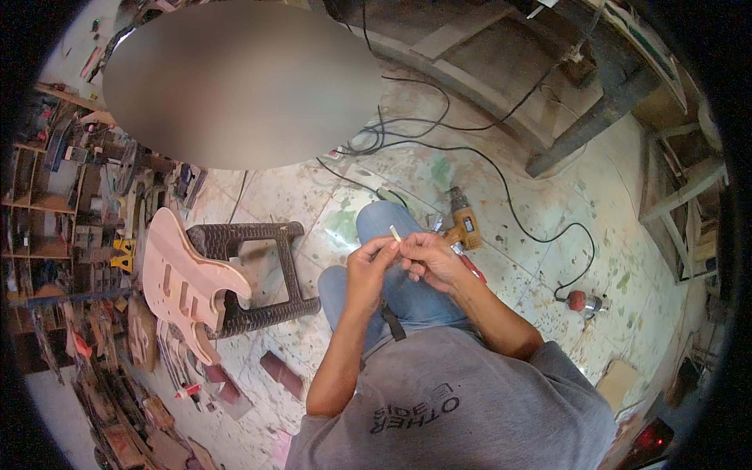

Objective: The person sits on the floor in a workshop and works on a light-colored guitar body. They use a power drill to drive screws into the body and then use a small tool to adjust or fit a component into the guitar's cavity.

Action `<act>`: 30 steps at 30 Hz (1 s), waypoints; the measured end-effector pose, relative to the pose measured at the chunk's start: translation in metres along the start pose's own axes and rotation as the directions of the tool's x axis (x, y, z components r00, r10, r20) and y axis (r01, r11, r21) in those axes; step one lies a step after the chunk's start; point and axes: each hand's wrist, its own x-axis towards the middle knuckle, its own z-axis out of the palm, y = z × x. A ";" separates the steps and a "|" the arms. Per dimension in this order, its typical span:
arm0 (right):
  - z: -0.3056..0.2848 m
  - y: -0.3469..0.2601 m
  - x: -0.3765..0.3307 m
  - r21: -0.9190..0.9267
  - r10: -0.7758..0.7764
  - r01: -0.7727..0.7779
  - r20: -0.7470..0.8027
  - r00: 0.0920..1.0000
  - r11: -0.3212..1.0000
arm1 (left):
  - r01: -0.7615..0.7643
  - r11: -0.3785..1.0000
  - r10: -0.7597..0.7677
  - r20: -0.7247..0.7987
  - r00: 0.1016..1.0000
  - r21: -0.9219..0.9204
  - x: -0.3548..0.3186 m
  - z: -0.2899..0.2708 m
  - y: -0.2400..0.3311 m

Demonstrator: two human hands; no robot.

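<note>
My left hand (pixel 370 266) and my right hand (pixel 432 260) meet above my knees, fingertips pinched together. Between them is a small, thin, pale piece (pixel 395 233), with one end sticking up past the fingers. Its lower part is hidden, and its exact kind is too small to make out. Both hands are closed on it. Beyond my right hand, a yellow-and-black cordless drill (pixel 464 219) lies on the floor. Something red (pixel 472 266) shows beside my right wrist, partly covered.
An unfinished wooden guitar body (pixel 184 278) leans on a dark woven-pattern stool (pixel 290 270) to the left. Black cables (pixel 501 172) cross the tiled floor to a red-and-silver power tool (pixel 586 302). Crowded shelves (pixel 47 204) line the left; a wooden bench frame (pixel 540 133) stands far right.
</note>
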 end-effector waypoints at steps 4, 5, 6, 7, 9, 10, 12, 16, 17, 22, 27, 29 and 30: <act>-0.006 0.008 0.003 -0.150 -0.010 0.006 -0.030 1.000 0.989 | 0.011 0.999 -0.011 -0.002 1.000 0.034 0.002 -0.003 -0.002; -0.012 0.009 0.004 -0.212 -0.030 0.013 -0.077 0.997 0.977 | 0.001 1.000 -0.001 -0.015 1.000 0.021 0.002 -0.002 -0.004; -0.023 0.012 0.006 -0.273 -0.051 0.017 -0.119 0.992 0.962 | -0.016 1.000 0.016 -0.022 1.000 -0.003 0.002 -0.001 -0.006; -0.036 0.015 0.010 -0.326 -0.090 0.048 -0.118 0.989 0.944 | -0.004 1.000 0.004 -0.043 0.999 -0.009 0.003 -0.002 -0.006; -0.079 0.020 0.016 -0.306 -0.236 0.150 -0.266 0.935 0.940 | -0.002 0.999 -0.001 -0.064 0.998 -0.045 0.004 -0.006 -0.004; -0.108 0.025 0.017 -0.268 -0.204 0.101 -0.391 0.897 0.958 | -0.001 0.997 -0.005 -0.077 0.997 -0.079 0.003 -0.008 -0.003; -0.167 0.051 0.021 -0.256 -0.159 0.024 -0.521 0.838 0.966 | 0.002 0.989 -0.018 -0.107 0.994 -0.151 0.002 -0.014 0.000; -0.268 0.136 0.043 -0.101 0.116 -0.263 -0.711 0.694 0.959 | 0.006 0.965 -0.045 -0.142 0.989 -0.263 -0.003 -0.030 0.004; -0.284 0.154 0.053 -0.014 0.138 -0.223 -0.749 0.649 0.975 | 0.006 0.961 -0.045 -0.134 0.990 -0.275 -0.004 -0.036 0.007; -0.341 0.166 0.092 -0.026 0.151 -0.255 -0.747 0.648 0.967 | -0.047 0.932 -0.023 -0.190 0.981 -0.358 -0.016 -0.056 0.013; -0.357 0.165 0.125 -0.038 0.014 -0.062 -0.739 0.674 0.997 | -0.103 0.936 -0.010 -0.319 0.948 -0.335 -0.031 -0.063 0.025; -0.360 0.161 0.134 -0.023 -0.042 0.036 -0.753 0.657 0.999 | -0.121 0.942 -0.001 -0.362 0.932 -0.312 -0.033 -0.064 0.028; -0.361 0.158 0.135 -0.022 -0.060 0.073 -0.816 0.575 0.997 | -0.123 0.946 -0.001 -0.381 0.925 -0.300 -0.033 -0.064 0.029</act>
